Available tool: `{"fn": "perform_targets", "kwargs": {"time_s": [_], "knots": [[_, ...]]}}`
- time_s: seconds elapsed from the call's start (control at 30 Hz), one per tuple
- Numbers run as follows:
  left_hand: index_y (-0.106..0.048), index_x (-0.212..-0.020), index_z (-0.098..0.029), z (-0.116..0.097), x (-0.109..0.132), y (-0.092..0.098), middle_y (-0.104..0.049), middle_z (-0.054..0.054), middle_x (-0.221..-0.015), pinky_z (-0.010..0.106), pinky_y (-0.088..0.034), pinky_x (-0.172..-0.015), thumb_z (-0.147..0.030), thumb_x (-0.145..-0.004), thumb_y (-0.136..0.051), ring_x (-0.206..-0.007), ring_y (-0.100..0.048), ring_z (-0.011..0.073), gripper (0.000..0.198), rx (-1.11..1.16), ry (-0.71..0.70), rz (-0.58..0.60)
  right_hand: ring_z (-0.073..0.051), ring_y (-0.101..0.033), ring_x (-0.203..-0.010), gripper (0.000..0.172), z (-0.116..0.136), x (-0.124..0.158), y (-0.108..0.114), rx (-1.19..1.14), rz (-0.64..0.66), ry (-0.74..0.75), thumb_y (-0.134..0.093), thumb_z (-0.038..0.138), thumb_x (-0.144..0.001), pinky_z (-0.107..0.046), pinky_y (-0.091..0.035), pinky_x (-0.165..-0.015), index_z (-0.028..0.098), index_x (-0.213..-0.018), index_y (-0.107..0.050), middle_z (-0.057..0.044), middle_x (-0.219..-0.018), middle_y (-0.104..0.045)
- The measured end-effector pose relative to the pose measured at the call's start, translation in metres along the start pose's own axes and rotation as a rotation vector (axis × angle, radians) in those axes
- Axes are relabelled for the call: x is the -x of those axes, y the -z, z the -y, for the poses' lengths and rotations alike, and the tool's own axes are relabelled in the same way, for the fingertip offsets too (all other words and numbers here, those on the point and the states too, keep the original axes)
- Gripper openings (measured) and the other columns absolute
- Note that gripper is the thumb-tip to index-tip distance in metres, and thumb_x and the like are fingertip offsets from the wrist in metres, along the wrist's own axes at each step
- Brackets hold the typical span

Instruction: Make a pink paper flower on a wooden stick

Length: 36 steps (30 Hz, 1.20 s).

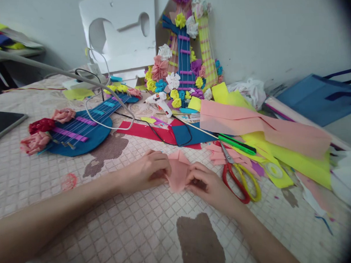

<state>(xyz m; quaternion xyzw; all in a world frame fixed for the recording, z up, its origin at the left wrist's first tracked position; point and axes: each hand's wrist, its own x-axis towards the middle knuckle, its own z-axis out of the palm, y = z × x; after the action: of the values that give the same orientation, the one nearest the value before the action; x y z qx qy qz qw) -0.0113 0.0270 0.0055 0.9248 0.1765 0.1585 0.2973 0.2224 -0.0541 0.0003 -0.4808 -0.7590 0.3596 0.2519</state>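
Pinching pink piece (179, 174) by opposite edges in left hand (152, 167) and right hand (206, 182), over table (124, 225), left of scissors (237, 180); could crease or tear, probably from uneven pulling or too tight a grip.

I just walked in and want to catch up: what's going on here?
A person's left hand and right hand hold a small pink piece between them, fingers on opposite sides of it, over the quilted cloth. Scissors lie beside the right hand. A blue guitar-shaped craft with flowers lies off to the left, and a glue gun lies beyond the hands.
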Motion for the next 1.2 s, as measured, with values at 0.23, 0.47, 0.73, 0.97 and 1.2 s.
{"fn": "perform_targets", "kwargs": {"time_s": [0.23, 0.47, 0.73, 0.97, 1.2], "knots": [[-0.06, -0.08, -0.017, -0.005, -0.002, -0.003, -0.059, 0.002, -0.084, 0.031, -0.035, -0.084, -0.017, -0.084, -0.057, -0.089, -0.054, 0.0166, 0.005, 0.053, 0.049, -0.002, -0.013, -0.056, -0.082, 0.011, 0.004, 0.001, 0.004, 0.058, -0.016, 0.006, -0.054, 0.01, -0.084, -0.025, -0.046, -0.068, 0.02, -0.081, -0.059, -0.002, -0.091, -0.056], [-0.059, -0.082, -0.017, -0.007, -0.003, -0.007, -0.062, 0.001, -0.084, 0.032, -0.034, -0.086, -0.016, -0.084, -0.056, -0.087, -0.055, 0.0153, 0.004, 0.11, 0.078, 0.016, -0.012, -0.055, -0.076, 0.009, 0.005, -0.001, 0.003, 0.074, -0.016, -0.016, -0.054, 0.012, -0.084, -0.024, -0.044, -0.066, 0.02, -0.081, -0.057, 0.0, -0.085, -0.055], [-0.059, -0.075, -0.017, -0.012, -0.008, -0.022, -0.06, -0.001, -0.079, 0.033, -0.036, -0.084, -0.012, -0.08, -0.054, -0.08, -0.056, 0.0143, 0.008, 0.055, 0.185, -0.101, -0.013, -0.054, -0.077, 0.014, 0.008, -0.001, -0.011, 0.152, -0.16, -0.034, -0.051, 0.007, -0.081, -0.026, -0.043, -0.067, 0.02, -0.077, -0.054, 0.0, -0.082, -0.053], [-0.055, -0.071, -0.017, -0.015, -0.01, -0.038, -0.056, 0.0, -0.077, 0.035, -0.034, -0.079, -0.013, -0.078, -0.052, -0.075, -0.053, 0.0147, 0.008, -0.072, 0.284, -0.217, -0.014, -0.052, -0.072, 0.015, 0.005, -0.003, -0.025, 0.169, -0.261, -0.088, -0.051, 0.007, -0.078, -0.025, -0.042, -0.062, 0.02, -0.072, -0.05, 0.0, -0.078, -0.049], [-0.056, -0.074, -0.017, -0.017, -0.011, -0.044, -0.057, 0.001, -0.081, 0.036, -0.033, -0.079, -0.015, -0.079, -0.052, -0.078, -0.054, 0.0163, 0.007, -0.142, 0.286, -0.243, -0.014, -0.052, -0.072, 0.014, 0.006, -0.004, -0.03, 0.227, -0.312, -0.116, -0.053, 0.01, -0.079, -0.027, -0.043, -0.064, 0.02, -0.071, -0.051, -0.001, -0.079, -0.051]]}}
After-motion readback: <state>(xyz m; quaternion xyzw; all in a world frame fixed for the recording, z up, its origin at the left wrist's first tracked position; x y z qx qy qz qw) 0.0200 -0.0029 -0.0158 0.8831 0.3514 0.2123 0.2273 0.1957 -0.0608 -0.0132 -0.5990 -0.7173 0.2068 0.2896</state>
